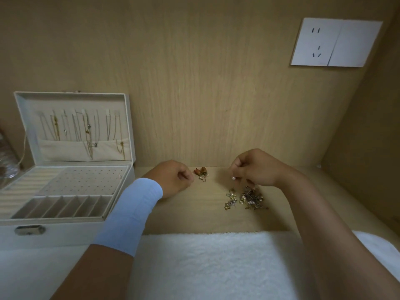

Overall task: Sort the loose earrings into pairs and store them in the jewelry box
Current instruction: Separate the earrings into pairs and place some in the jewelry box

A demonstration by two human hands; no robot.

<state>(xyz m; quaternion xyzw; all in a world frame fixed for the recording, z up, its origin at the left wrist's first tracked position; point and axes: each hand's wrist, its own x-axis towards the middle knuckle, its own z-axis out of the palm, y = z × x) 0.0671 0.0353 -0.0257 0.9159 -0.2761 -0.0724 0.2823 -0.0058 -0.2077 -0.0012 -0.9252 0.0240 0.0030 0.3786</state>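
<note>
— One small white pearl stud earring (233, 178), pinched at the fingertips of the right hand (256, 167), well right of the open white jewelry box (65, 233).
— Handling?
— Probably light, stiff and slippery; best taken by the post.
— Left hand (176, 179)?
— Fingers curled, nearer the box; cannot tell whether pinching anything.
— Rest?
— Tangled heap of gold and silver metal earrings (249, 198), also right of the box.
— Writing?
— None readable.

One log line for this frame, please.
right hand pinches pearl earring near pile | left hand curled beside orange pair, hold unclear | jewelry box open
</note>
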